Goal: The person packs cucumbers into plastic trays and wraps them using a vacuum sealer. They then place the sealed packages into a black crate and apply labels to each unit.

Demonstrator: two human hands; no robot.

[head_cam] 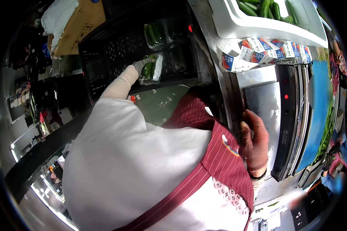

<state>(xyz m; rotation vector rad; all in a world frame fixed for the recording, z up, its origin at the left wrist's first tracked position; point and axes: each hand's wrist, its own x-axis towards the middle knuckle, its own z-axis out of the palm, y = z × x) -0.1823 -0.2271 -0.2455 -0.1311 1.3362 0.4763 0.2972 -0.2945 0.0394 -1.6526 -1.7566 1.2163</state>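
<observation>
My left hand (pixel 143 65), in a grey glove, reaches into a black plastic crate (pixel 88 70) with its fingers over a film-wrapped tray of cucumbers (pixel 152 73). Another wrapped pack of cucumbers (pixel 153 34) lies farther back in the crate. More packs beside them are dim behind shiny film. On my other side, my right hand (pixel 256 141) wears a reddish glove. Its thumb and forefinger are apart, with nothing visible between them. It is at the near edge of a metal film-wrapping machine (pixel 263 101) that has a red light.
A white foam box (pixel 266 26) of loose cucumbers (pixel 264 8) stands beyond the machine. In front of the box lies a strip of printed labels (pixel 263 52). A blue board (pixel 318 115) borders green produce on the right. Other people's hands (pixel 331 157) work there. A cardboard box (pixel 81 29) stands left of the crate.
</observation>
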